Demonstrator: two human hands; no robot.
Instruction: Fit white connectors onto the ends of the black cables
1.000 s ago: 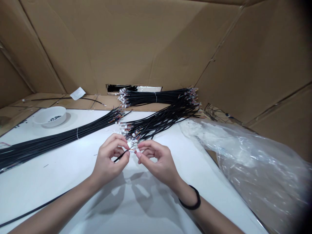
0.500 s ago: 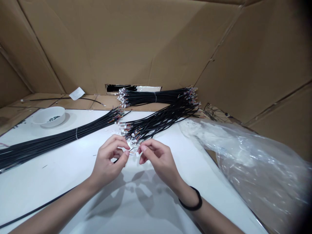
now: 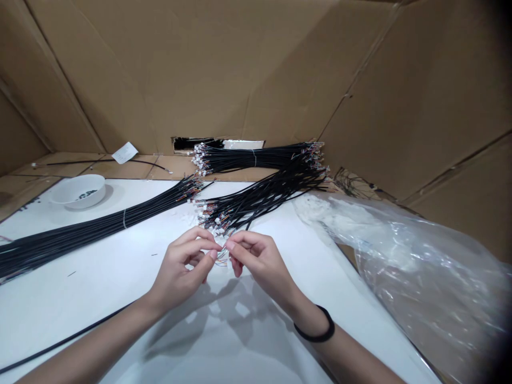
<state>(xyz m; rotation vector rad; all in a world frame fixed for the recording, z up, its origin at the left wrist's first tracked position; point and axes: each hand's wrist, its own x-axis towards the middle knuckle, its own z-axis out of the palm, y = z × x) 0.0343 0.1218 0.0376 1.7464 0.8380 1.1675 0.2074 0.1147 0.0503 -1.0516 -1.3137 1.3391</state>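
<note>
My left hand (image 3: 192,261) is closed, its thumb and forefinger pinching near the wire end of a black cable (image 3: 68,338) that runs in from the lower left under my forearm. Thin coloured wires (image 3: 221,259) fan out between the two hands. Facing it, my right hand (image 3: 254,257) is closed in a pinch, the thumb pressed to the forefinger around a small white connector that the fingers mostly hide. The fingertips of both hands nearly touch. Just beyond them lies a loose pile of black cables (image 3: 260,194) with white connectors on their near ends.
A tied bundle of black cables (image 3: 72,229) stretches across the left, with a white bowl (image 3: 80,192) of small dark pieces behind it. Another tied bundle (image 3: 248,159) lies at the back. Clear plastic bags (image 3: 400,261) cover the right side. Cardboard walls (image 3: 200,69) enclose the white tabletop (image 3: 120,272).
My left hand has moved right and slightly closer to my right hand, so the fingertips almost meet. The white connector that showed at my right fingertips is now mostly hidden.
</note>
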